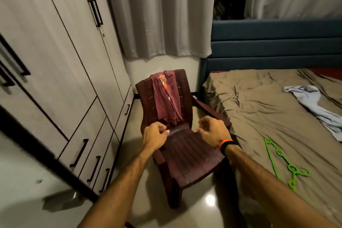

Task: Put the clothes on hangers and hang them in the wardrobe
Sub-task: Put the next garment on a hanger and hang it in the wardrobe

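Clothes are still unhung: the maroon garment (167,96) drapes the chair (187,146) back, the green hanger (283,163) lies on the bed (259,107), wardrobe (55,52) closed, my left hand (154,135) and right hand (212,131) loosely curled, holding nothing.

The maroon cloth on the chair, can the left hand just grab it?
Probably yes. The left hand holds nothing and hovers over the chair seat, just below the hanging end of the maroon cloth. Nothing lies between them, and the cloth drapes loosely over the chair's back.
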